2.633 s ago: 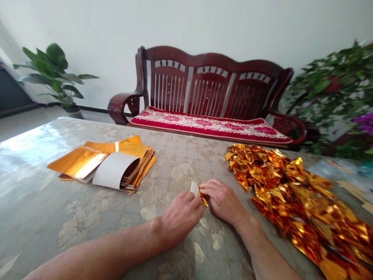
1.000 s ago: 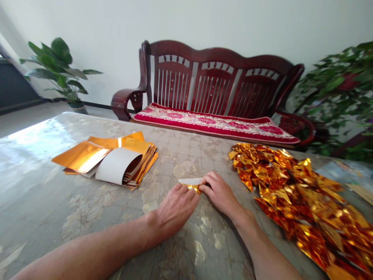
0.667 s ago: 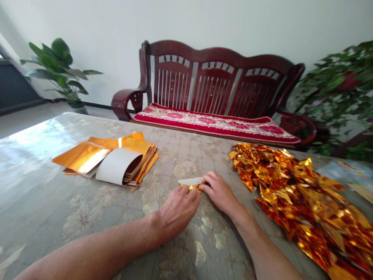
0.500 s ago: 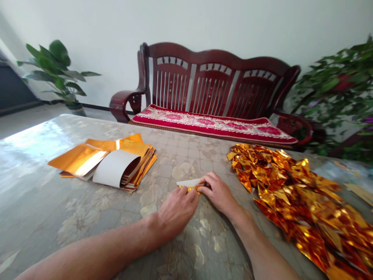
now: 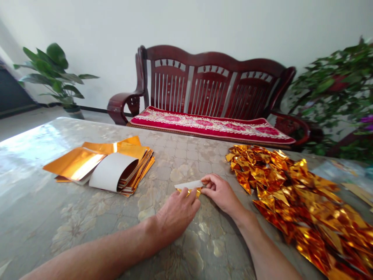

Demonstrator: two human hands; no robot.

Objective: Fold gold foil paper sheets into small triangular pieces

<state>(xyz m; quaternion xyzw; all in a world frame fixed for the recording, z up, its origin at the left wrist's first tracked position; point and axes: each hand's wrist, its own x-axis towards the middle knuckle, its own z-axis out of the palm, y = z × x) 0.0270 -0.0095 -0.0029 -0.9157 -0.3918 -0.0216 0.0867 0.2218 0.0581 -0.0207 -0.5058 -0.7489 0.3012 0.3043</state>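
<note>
A small gold foil paper [image 5: 189, 186], white on its back, lies partly folded on the table [image 5: 35, 217]. My left hand [image 5: 175, 213] pinches its near left edge with the fingertips. On the sheet's right end my right hand [image 5: 222, 193] grips it between thumb and fingers. A white flap of the paper sticks out to the left above my left fingers. The two hands nearly touch over the sheet.
A stack of flat gold foil sheets [image 5: 99, 165], one curled with its white side up, lies at the left. A heap of folded gold foil pieces [image 5: 294, 190] spreads along the right. Behind the table stand a red wooden bench [image 5: 210, 97] and potted plants [image 5: 52, 74].
The paper has been turned and laid flatter, with a white flap now opened out to the left. Both hands stayed on it, shifting slightly away from me.
</note>
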